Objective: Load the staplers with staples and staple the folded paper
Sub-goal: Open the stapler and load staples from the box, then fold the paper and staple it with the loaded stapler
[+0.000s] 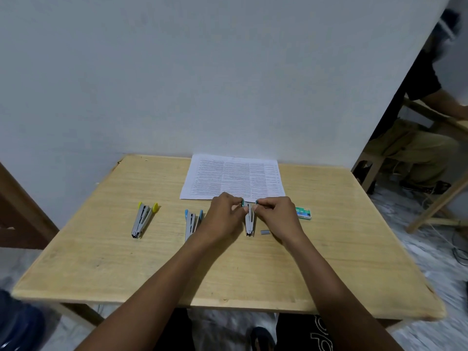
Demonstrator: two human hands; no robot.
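Risk: the teal stapler (250, 221), just off the near edge of the paper (233, 177), could snap shut or twist if either pinch slips, since its arms are spread open. The staple strip (264, 232), loose on the table slightly nearer you than the paper, may get knocked by your right wrist.

Left hand (225, 216): fingers curled, tips pinching the stapler's left end. Right hand (276, 216): pinching the right end. Wrists low, forearms converging. Blue stapler (191, 222) and yellow stapler (143, 220) lie open left of the paper's near corner.

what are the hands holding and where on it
The opened teal-tipped stapler: left hand pinches its left teal tip, right hand its right teal tip.
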